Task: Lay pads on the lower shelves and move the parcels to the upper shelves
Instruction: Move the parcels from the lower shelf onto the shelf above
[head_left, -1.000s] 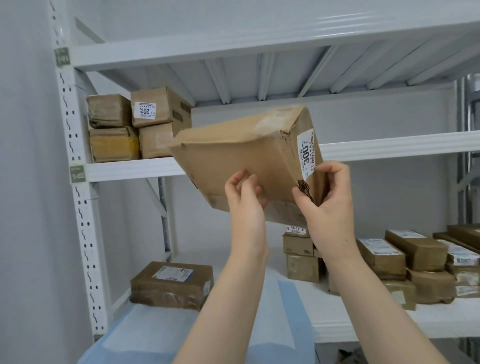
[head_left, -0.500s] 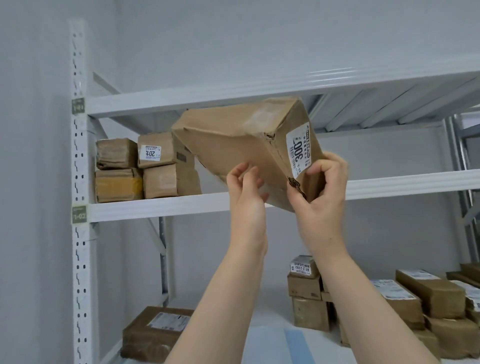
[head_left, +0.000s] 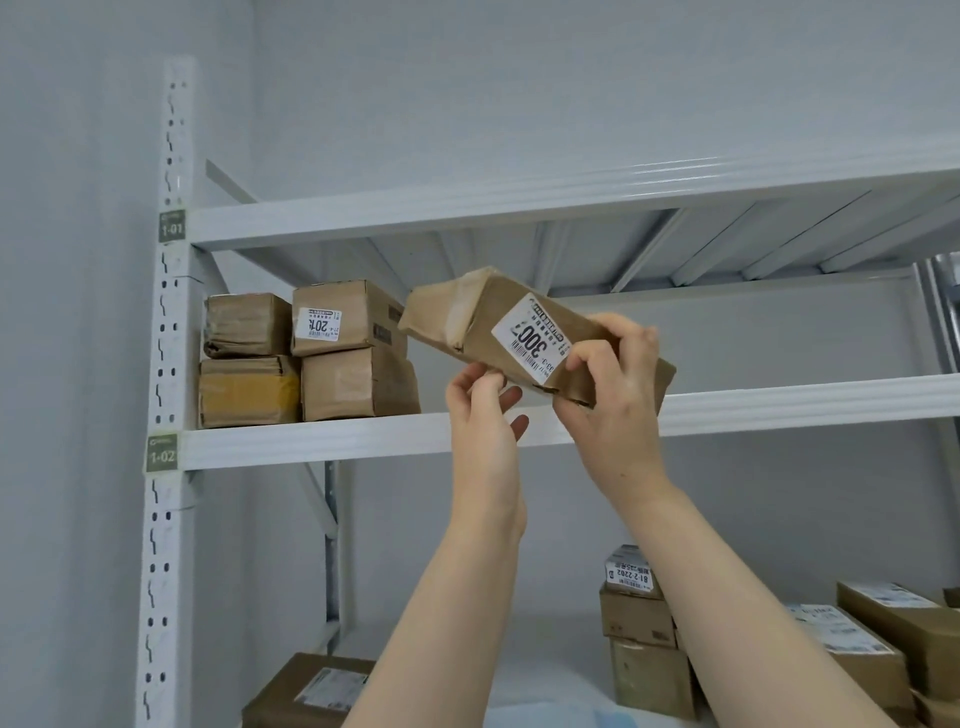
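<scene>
Parcel (head_left: 467, 317): matt brown paper, creased, w/ glossy tape; shelf beam (head_left: 322, 447): smooth white-painted metal, slight sheen

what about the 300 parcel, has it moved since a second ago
Yes. The 300 parcel has risen: before, it hung across the 1-02 shelf beam; now it is almost wholly above that beam.

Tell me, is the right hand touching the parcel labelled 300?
Touching. The head view shows the right hand gripping the parcel, fingers curled over its edge.
</scene>
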